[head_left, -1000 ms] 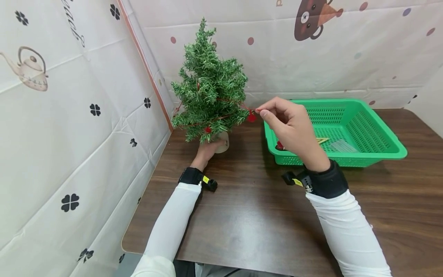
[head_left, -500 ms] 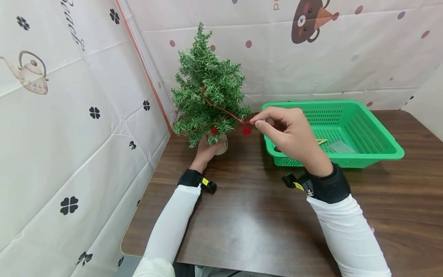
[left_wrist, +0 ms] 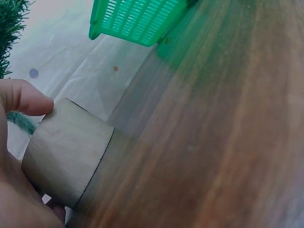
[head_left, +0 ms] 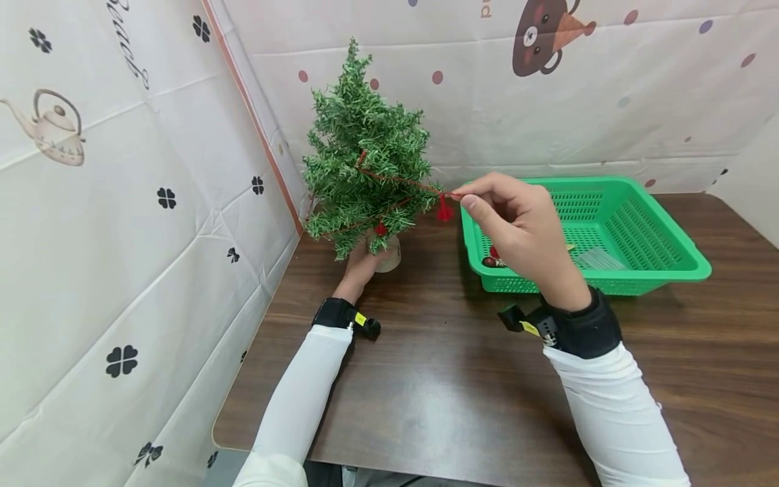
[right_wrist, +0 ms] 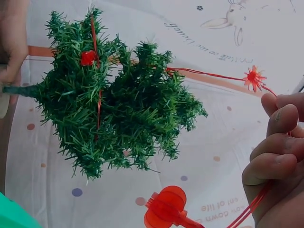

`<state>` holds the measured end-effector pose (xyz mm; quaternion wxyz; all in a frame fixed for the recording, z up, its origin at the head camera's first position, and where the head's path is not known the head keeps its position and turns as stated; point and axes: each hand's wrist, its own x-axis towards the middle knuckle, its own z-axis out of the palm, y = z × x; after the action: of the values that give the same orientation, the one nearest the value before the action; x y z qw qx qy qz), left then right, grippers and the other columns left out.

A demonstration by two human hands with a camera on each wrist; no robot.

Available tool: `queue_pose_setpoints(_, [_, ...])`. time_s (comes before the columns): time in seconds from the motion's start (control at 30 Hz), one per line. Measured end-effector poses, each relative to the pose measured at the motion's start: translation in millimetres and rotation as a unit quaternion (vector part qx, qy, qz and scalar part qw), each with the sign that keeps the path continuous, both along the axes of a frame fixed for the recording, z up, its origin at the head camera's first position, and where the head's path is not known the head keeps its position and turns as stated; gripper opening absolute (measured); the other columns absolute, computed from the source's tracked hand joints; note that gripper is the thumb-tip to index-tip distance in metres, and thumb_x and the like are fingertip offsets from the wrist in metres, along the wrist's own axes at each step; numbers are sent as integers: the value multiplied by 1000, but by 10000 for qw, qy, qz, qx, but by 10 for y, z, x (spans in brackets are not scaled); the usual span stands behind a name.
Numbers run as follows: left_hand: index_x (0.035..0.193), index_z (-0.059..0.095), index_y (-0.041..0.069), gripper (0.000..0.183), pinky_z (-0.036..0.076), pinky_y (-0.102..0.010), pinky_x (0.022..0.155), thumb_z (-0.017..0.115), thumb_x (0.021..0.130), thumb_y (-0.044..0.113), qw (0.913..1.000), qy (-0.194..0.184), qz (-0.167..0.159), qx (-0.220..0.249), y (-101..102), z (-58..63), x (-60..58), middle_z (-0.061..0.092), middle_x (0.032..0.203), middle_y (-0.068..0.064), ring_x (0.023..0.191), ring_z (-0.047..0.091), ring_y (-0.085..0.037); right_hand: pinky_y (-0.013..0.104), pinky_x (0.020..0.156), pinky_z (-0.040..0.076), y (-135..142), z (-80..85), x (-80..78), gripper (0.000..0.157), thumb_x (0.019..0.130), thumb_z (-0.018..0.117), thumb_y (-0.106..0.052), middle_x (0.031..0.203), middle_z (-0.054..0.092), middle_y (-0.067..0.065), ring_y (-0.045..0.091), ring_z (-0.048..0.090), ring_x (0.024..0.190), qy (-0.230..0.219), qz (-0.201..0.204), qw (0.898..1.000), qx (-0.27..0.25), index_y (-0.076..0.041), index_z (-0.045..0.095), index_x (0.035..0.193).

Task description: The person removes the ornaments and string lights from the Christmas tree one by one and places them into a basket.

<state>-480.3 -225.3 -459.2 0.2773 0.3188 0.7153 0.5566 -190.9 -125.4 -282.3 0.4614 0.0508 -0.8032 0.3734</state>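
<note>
A small green artificial Christmas tree (head_left: 368,142) stands on a pale round base (left_wrist: 71,152) at the table's back left. My left hand (head_left: 358,269) grips that base, its thumb on the upper edge in the left wrist view. Between thumb and index finger, my right hand (head_left: 517,220) pinches a red string garland (head_left: 402,180) to the tree's right. The strand runs taut from the branches to those fingertips. A red ornament (head_left: 445,210) hangs from it near the fingers. In the right wrist view, a spiky red bead (right_wrist: 255,78) and a red lantern-shaped piece (right_wrist: 166,209) show too.
Behind and below my right hand is a green plastic basket (head_left: 669,274) with small red items (head_left: 491,258) and clear sticks (head_left: 599,258) inside. Printed sheets (head_left: 475,122) hang behind the tree and along the left table edge.
My right hand dipped slightly, then rose and moved right, still pinching the garland. The strand now crosses higher on the tree's front and runs more level. The left hand stays on the base.
</note>
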Motion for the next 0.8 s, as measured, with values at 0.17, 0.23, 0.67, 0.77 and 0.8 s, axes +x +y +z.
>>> queue_pose_setpoints(0.17, [165,14,25,82,28,-52,124,61,98,32,9999,56,-66,-142,-18,14,4,16,172,-4,158,17,-30,27,45,22,18,-12,-17,16,99,61,0,60,45,-5,9,31,47,136,-27,9999,-34,1,74,109])
queue_pose_setpoints(0.23, [165,14,25,82,28,-51,124,61,99,34,9997,37,-97,-201,-22,16,3,16,172,-5,158,18,-31,27,45,23,19,-12,-15,16,99,62,0,61,47,-5,9,32,47,179,-46,9998,-66,1,74,109])
queue_pose_setpoints(0.67, [156,38,18,70,34,-48,121,71,95,23,9970,261,-151,714,-36,-17,54,40,159,-9,148,37,-30,26,45,25,45,18,-3,18,99,64,-6,61,51,-2,11,41,52,785,77,9951,-590,9,72,106])
queue_pose_setpoints(0.77, [146,51,16,60,42,-45,115,75,92,10,9875,736,-222,1373,5,-56,34,54,146,-9,137,50,-29,26,45,24,37,28,-5,19,99,65,-6,60,49,-2,11,39,51,953,327,9923,-726,10,72,105])
queue_pose_setpoints(0.8, [146,52,15,60,43,-45,114,75,91,8,9842,939,-223,1483,21,-71,19,55,144,-10,135,52,-29,25,45,24,30,33,-4,19,99,65,-7,59,49,-2,11,39,50,992,390,9915,-744,10,72,105])
